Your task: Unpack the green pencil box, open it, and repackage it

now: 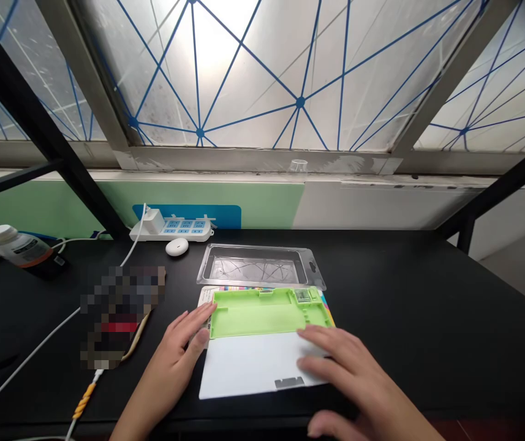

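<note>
A light green plastic tray point(262, 312) lies on the black table, on top of a printed card. A white flat panel point(248, 364) lies just in front of it. My left hand point(177, 346) rests at the tray's left end, fingers stretched out and touching its corner. My right hand point(354, 373) lies flat on the white panel's right side, fingertips near the tray's front edge. Neither hand grips anything.
A clear plastic blister cover point(260, 266) lies behind the tray. A white power strip point(173, 228) with a plugged charger, a small white round object point(177, 247), a white-capped bottle point(18, 248) and cables sit at left. A blurred-out object point(117, 315) lies left of my hand.
</note>
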`<action>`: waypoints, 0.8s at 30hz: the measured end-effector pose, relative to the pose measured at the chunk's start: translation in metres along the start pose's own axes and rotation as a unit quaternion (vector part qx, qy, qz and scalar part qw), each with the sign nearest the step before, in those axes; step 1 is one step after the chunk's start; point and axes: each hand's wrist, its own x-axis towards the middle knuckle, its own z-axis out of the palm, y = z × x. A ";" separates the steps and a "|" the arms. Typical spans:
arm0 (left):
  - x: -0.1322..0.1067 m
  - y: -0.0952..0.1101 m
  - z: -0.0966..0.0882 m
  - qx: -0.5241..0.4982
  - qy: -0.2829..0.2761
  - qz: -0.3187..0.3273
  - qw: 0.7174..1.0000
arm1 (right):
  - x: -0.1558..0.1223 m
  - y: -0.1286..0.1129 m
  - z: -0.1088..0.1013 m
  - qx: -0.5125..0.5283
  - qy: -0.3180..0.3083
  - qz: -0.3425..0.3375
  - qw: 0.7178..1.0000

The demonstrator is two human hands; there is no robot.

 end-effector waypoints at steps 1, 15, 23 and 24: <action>0.001 -0.001 0.001 0.006 0.003 -0.002 1.000 | -0.009 0.011 0.003 -0.008 0.010 0.033 0.999; -0.003 -0.005 0.007 -0.066 0.031 -0.035 0.997 | -0.028 0.056 0.046 0.010 0.118 0.205 0.971; -0.009 -0.008 0.010 -0.057 0.070 -0.003 0.996 | -0.025 0.051 0.053 -0.013 0.102 0.157 0.982; -0.011 -0.005 0.010 -0.048 0.090 0.014 0.995 | -0.024 0.049 0.051 -0.012 0.117 0.145 0.982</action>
